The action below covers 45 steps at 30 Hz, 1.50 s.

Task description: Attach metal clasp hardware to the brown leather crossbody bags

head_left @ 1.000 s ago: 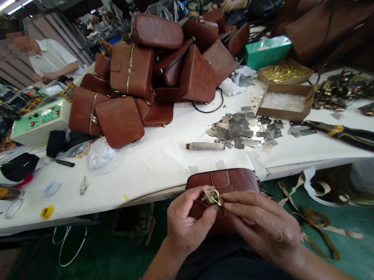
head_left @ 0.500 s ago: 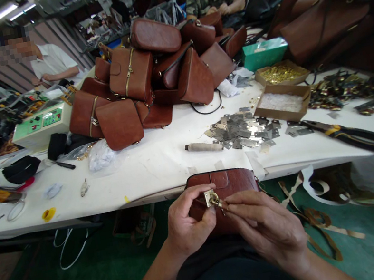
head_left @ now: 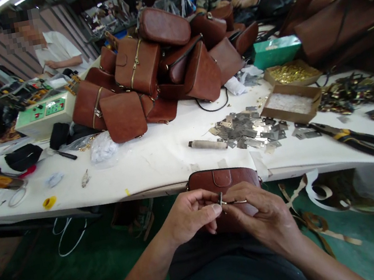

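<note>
In front of my body a brown leather bag (head_left: 236, 177) lies at the table's front edge, its lower part hidden behind my hands. Just above it, the fingertips of my left hand (head_left: 190, 216) pinch a small metal clasp (head_left: 221, 198) from the left. The clasp's plate is turned edge-on. My right hand (head_left: 263, 211) has thumb and fingers closed on the same clasp from the right. A ridged strip of metal (head_left: 239, 202) shows by the right fingers; I cannot tell whether it belongs to the bag's zip.
Flat metal plates (head_left: 248, 129) lie heaped beyond the bag, beside a wrapped rod (head_left: 208, 144). Pliers (head_left: 361, 140) rest to the right, near a cardboard tray (head_left: 291, 114) and a green box (head_left: 276, 52). Brown bags (head_left: 124, 117) are piled behind; two people sit across the table.
The clasp has turned from showing its gold face and ring to standing edge-on. Both hands have shifted slightly, with the fingertips closer together. The view has swung a little left.
</note>
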Each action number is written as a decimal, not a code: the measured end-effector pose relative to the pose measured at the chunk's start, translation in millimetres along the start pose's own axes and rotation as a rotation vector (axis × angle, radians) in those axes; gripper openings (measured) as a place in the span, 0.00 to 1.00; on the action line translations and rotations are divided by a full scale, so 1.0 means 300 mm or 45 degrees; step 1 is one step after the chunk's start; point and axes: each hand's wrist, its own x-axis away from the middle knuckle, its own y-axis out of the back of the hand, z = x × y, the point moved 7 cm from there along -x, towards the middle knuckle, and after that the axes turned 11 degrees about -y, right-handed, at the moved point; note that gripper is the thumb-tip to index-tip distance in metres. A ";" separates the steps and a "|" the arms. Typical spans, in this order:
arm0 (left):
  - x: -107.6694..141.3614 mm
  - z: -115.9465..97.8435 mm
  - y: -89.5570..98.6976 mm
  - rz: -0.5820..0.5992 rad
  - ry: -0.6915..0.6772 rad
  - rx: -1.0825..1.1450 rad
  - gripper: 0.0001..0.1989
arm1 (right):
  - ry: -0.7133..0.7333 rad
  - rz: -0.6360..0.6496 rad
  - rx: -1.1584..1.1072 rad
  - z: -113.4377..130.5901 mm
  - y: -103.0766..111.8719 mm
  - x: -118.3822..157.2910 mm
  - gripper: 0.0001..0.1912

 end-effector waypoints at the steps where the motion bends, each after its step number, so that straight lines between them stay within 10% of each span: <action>1: -0.007 -0.009 0.016 -0.016 -0.029 -0.086 0.23 | -0.034 -0.034 0.003 -0.012 0.005 0.003 0.06; 6: -0.063 -0.110 0.147 -0.362 -0.564 -1.042 0.16 | -0.345 -0.147 -0.015 -0.133 0.027 0.029 0.05; 14: -0.140 -0.036 0.085 -0.073 -0.677 -1.825 0.25 | -0.634 -0.206 0.037 -0.296 0.010 0.066 0.10; 31: -0.141 -0.078 0.050 -0.011 -0.657 -2.050 0.16 | -0.716 -0.218 0.161 -0.364 -0.016 0.038 0.12; 45: -0.236 -0.069 0.017 0.498 -0.213 -1.852 0.10 | -0.832 -0.126 0.043 -0.358 -0.034 0.020 0.14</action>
